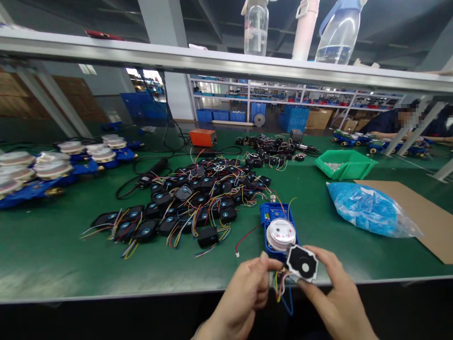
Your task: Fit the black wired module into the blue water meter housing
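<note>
A blue water meter (278, 226) with a round white dial lies near the front edge of the green table (56, 245). My right hand (336, 297) pinches a small black octagonal module (302, 263) with a white centre, held just in front of the meter. Coloured wires (283, 288) hang down from the module. My left hand (244, 295) is closed, its thumb and fingers gripping those wires beside the module. Both hands hover over the table's front edge.
A heap of black modules with coloured wires (198, 198) covers the table's middle. Blue meters with white dials (53, 165) sit at the left. A green bin (345, 163), a blue plastic bag (368, 210), and cardboard (424, 217) lie right. Another person sits far right.
</note>
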A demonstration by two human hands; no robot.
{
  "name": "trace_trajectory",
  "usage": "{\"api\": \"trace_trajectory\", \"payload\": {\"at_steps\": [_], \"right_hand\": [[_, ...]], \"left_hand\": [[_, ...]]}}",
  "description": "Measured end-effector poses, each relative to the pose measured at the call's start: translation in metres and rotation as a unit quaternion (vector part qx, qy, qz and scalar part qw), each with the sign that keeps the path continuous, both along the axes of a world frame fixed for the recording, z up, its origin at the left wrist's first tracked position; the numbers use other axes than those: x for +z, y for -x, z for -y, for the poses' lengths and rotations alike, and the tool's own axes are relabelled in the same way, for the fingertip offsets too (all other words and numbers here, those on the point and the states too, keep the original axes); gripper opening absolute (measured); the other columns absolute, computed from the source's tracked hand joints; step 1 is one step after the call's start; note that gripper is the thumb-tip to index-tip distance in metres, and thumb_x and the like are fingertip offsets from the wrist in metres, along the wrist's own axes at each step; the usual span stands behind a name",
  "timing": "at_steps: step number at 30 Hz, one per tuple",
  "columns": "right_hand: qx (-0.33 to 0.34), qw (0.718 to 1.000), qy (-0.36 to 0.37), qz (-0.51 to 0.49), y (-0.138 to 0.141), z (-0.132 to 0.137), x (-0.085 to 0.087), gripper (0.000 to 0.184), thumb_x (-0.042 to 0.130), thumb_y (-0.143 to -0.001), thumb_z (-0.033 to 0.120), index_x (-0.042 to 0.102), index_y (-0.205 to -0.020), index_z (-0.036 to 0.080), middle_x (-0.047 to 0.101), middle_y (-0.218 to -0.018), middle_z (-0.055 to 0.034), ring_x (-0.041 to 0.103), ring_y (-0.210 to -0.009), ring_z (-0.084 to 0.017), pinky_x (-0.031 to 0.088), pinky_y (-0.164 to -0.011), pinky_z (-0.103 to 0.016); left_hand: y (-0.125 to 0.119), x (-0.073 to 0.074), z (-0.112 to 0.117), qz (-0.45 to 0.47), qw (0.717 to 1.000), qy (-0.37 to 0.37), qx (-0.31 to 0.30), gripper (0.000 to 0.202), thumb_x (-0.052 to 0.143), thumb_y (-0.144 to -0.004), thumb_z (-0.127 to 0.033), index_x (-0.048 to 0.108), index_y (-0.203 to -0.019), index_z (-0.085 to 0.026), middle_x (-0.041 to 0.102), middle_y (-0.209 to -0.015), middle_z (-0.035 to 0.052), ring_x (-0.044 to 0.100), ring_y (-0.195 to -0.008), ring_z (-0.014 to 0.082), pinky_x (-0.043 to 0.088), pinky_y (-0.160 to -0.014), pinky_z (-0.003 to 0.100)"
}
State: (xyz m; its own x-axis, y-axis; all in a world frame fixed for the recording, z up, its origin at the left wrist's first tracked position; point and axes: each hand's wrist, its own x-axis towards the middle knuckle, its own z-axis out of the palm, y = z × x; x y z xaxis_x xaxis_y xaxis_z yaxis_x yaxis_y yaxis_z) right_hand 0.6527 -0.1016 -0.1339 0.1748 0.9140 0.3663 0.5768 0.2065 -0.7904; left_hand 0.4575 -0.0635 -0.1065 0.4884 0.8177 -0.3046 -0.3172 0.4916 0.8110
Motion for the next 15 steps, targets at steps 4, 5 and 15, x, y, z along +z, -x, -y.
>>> {"api": "trace_trajectory", "payload": {"at_steps": [4,5,15], "right_hand": [[-0.17,0.984,0.049,0.024,-0.042,-0.019,-0.034,0.052,0.059,-0.074,0.052,0.052,-0.114,0.019,0.057,-0.107,-0.0109,0.052,-0.097,-0.03,0.039,-0.084,-0.044],[-0.194,0.978,0.056,0.044,-0.051,-0.025,-0.046,0.053,0.058,-0.073,0.054,0.053,-0.112,0.018,0.059,-0.102,-0.0118,0.052,-0.094,-0.031,0.038,-0.083,-0.046],[-0.147,0.988,0.048,-0.022,-0.06,0.0,-0.048,0.037,0.051,-0.083,0.045,0.058,-0.109,0.02,0.057,-0.11,-0.0117,0.052,-0.099,-0.028,0.04,-0.086,-0.041]], "left_hand": [[0.012,-0.008,0.001,0.099,0.988,0.111,0.051,0.029,0.058,-0.082,-0.033,0.059,-0.101,-0.011,0.037,-0.06,-0.0049,0.028,-0.046,0.0031,0.016,-0.043,0.018],[0.011,-0.011,0.003,0.106,0.986,0.125,0.038,0.03,0.06,-0.081,-0.03,0.058,-0.104,-0.011,0.042,-0.064,-0.0026,0.033,-0.049,0.0038,0.018,-0.044,0.018],[-0.052,-0.047,0.015,0.132,0.976,0.12,-0.126,0.04,0.064,-0.076,-0.039,0.044,-0.1,-0.015,0.062,-0.07,0.0057,0.039,-0.04,0.0057,0.024,-0.04,0.02]]}}
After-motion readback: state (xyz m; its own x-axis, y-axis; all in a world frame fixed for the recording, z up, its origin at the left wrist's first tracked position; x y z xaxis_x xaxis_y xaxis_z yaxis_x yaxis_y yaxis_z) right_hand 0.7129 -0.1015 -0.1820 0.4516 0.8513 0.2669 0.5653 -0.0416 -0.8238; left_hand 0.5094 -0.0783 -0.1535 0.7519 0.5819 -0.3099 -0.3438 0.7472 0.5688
